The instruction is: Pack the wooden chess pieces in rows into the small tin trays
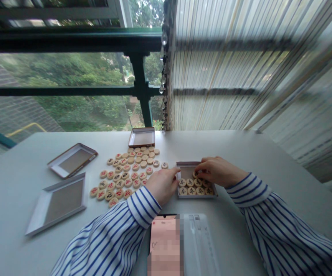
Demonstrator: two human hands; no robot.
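Note:
A shallow cardboard box (189,163) lies to the right of the table's middle, with black-marked xiangqi pieces (191,190) in two rows along its near side. My right hand (217,170) reaches over the box's right side, its thumb and fingertips closed on a xiangqi piece (195,174) just behind the rows. At the box's left wall, my left hand (163,185) has its fingers closed against the rim; its lower fingers are partly hidden. Left of that hand, many loose xiangqi pieces (126,178) lie flat, some marked red, some black, some blank side up.
Behind the loose pieces sits a shallow box part (142,137). Two more open trays lie left, a brown-edged one (73,160) and a larger white one (58,203). A lit phone (163,239) and a clear plastic case (200,241) are near the front. A string curtain (212,76) hangs behind.

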